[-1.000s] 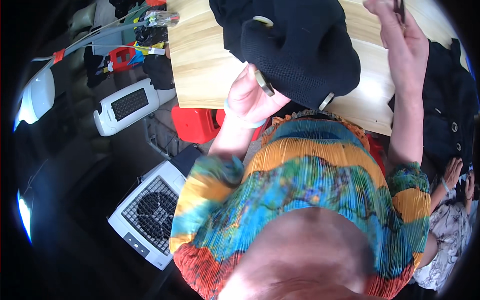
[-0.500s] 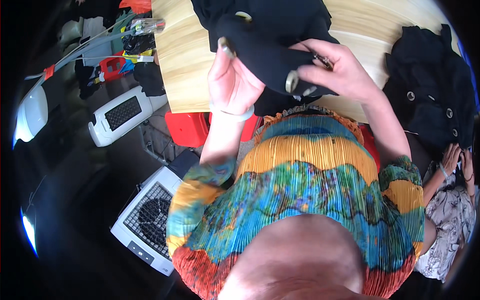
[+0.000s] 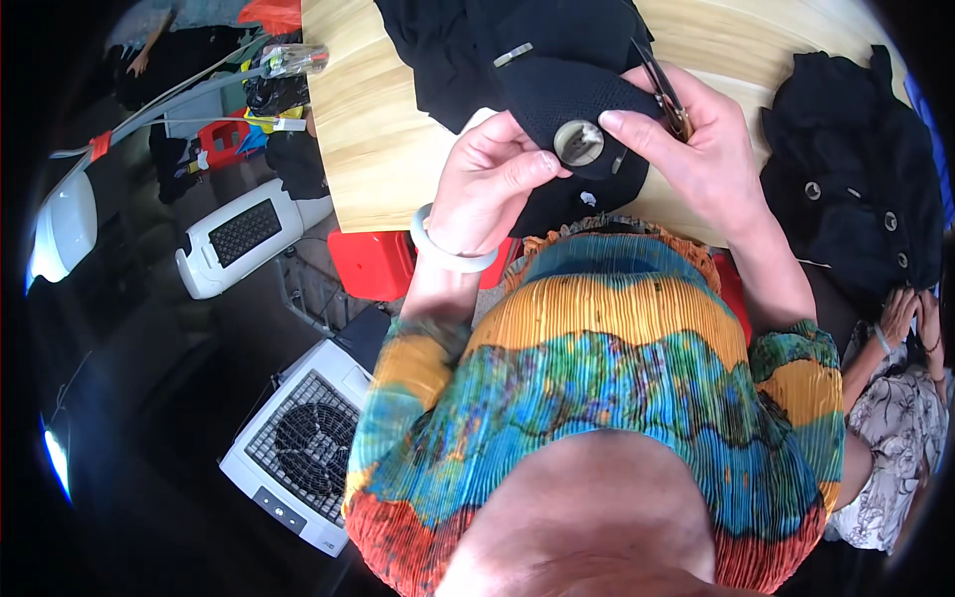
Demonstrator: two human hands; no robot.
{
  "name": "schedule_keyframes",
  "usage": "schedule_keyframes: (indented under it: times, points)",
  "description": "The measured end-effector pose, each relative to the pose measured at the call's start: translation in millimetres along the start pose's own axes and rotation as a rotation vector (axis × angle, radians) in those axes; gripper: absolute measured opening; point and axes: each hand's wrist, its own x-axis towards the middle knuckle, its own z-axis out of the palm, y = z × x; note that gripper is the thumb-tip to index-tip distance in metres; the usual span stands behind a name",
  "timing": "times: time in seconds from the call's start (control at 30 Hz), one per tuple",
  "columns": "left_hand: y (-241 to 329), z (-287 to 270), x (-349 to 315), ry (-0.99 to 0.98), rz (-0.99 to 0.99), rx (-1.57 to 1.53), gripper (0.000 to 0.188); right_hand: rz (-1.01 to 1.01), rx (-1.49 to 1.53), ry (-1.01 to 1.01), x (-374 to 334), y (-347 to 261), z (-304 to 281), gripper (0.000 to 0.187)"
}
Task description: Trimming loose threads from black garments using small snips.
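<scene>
My left hand (image 3: 492, 179) and my right hand (image 3: 691, 149) hold a black knitted garment (image 3: 557, 70) over the near edge of a light wooden table (image 3: 373, 149). A large round grey button (image 3: 578, 142) on the fabric sits between my left thumb and my right fingertips. My right hand also carries a thin pair of scissors or snips (image 3: 665, 90), held along its fingers. A pale bangle (image 3: 448, 249) circles my left wrist. The rest of the garment lies spread on the table behind my hands.
Another black garment with round buttons (image 3: 856, 189) lies at the table's right end. Another person's hands (image 3: 910, 313) show at the far right. A red stool (image 3: 373, 264), a white heater (image 3: 234, 239) and a white fan unit (image 3: 303, 448) stand on the floor to the left.
Both hands drew the black garment closer together at the table's near edge. My right hand came down from the far right and now pinches at the button with my left.
</scene>
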Motion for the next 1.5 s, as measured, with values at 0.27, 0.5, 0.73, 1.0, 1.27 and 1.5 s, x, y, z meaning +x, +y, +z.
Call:
schedule_keyframes:
  times: [0.27, 0.5, 0.73, 1.0, 1.27, 1.5]
  points:
    - [7.1, 2.3, -8.4, 0.076, -0.023, 0.119, 0.015, 0.024, -0.03, -0.033, -2.1, -9.8, 1.3, 0.018]
    - [5.0, 13.9, 1.1, 0.139, -0.094, -0.101, 0.008, -0.084, -0.012, 0.035, 5.0, 11.6, -2.5, 0.023]
    - [0.3, 10.3, 1.1, 0.254, 0.018, -0.002, 0.005, -0.217, -0.58, 0.014, -10.3, -6.3, -19.8, 0.025]
    - [2.5, 17.9, 1.6, 0.297, 0.03, 0.132, 0.008, -0.569, -0.894, -0.111, -6.0, -4.7, -29.4, 0.022]
    - [0.6, 18.6, 3.0, 0.289, 0.014, 0.138, 0.008, -0.648, -0.934, -0.146, -4.8, -5.3, -29.6, 0.019]
    - [-0.1, 19.8, 5.4, 0.282, -0.034, 0.121, 0.008, -0.649, -0.911, -0.143, -2.8, -2.8, -27.4, 0.017]
